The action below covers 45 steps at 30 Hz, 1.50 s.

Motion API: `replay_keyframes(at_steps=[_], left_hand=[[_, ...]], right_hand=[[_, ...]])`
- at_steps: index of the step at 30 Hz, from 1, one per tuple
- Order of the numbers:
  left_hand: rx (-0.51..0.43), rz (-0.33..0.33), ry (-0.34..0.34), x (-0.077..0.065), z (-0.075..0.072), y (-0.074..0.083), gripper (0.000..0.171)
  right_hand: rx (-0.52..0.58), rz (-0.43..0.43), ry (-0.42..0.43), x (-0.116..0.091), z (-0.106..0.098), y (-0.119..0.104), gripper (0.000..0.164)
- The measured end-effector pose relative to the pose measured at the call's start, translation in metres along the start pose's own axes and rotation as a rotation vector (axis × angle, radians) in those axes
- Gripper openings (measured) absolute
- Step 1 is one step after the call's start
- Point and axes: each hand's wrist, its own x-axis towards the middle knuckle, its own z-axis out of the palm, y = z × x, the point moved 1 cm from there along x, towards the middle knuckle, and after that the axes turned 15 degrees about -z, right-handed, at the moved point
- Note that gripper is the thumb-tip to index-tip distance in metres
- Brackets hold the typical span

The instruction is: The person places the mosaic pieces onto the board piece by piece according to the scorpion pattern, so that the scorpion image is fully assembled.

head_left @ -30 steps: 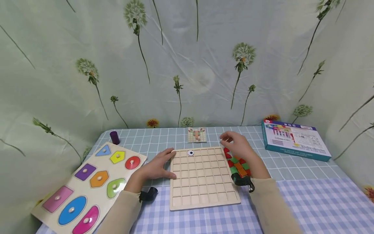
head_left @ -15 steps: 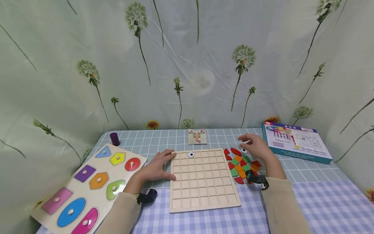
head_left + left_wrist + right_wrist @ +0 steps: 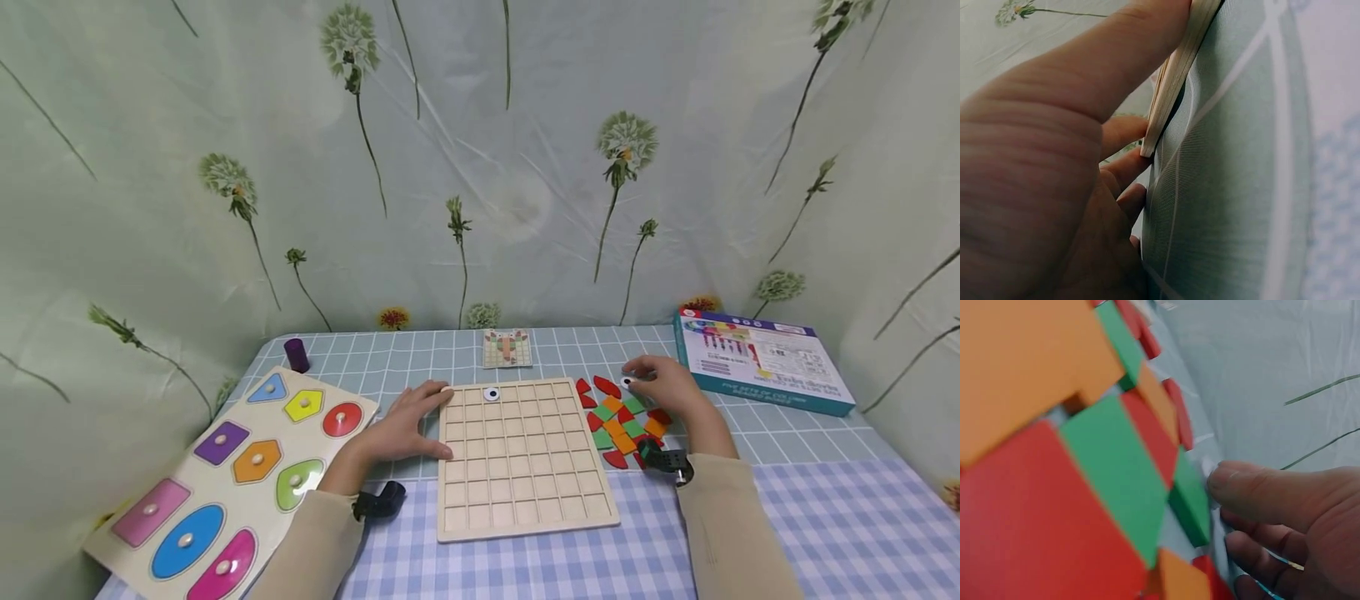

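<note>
"Fingers first: how do they stand?"

"Those of the left hand (image 3: 408, 423), left of centre in the head view, are spread, with the thumb against the side edge of the wooden grid board (image 3: 525, 462) and other fingertips at its upper left corner; they touch the board without curling round it. Those of the right hand (image 3: 667, 387), right of centre, are bent, thumb and forefinger meeting around a white eye disc (image 3: 627, 382) on the counter (image 3: 423, 358). Whether the pinch is complete cannot be told; in the right wrist view the thumb hides the forefinger and the disc is blurred."

"Where do the remaining parts lie?"

"Just right of the board, a cluster of red, green and orange pieces (image 3: 613, 428) lies flat on the counter, the disc at its upper right margin. Above the board, at mid-frame, rests a small pattern card (image 3: 507, 348); its figure is too small to read cell by cell."

"And the state of progress?"

"Early, by judgement. One part is set: a matching eye disc (image 3: 491, 394) in the board's top row, left of centre. Left over are the disc at the right hand and the coloured pieces, all outside the board. How many of these belong on the grid cannot be told."
</note>
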Motion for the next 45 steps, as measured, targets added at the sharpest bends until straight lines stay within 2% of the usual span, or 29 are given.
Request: replay_keyframes(at_steps=[13,31,40,45], left_hand=[[0.018,0.019,-0.002,0.002,-0.004,0.006,0.098],[0.006,0.014,0.002,-0.001,-0.002,0.004,0.098],[0.009,0.006,0.003,0.000,-0.002,0.003,0.098],[0.015,0.008,0.006,0.000,-0.001,0.003,0.098]], right_hand=[[-0.041,0.030,0.055,0.005,0.005,0.008,0.030],[0.013,0.037,0.135,0.008,0.010,0.001,0.027],[0.019,0.000,0.174,0.011,0.012,-0.008,0.027],[0.023,0.022,0.195,0.014,0.013,-0.018,0.026]])
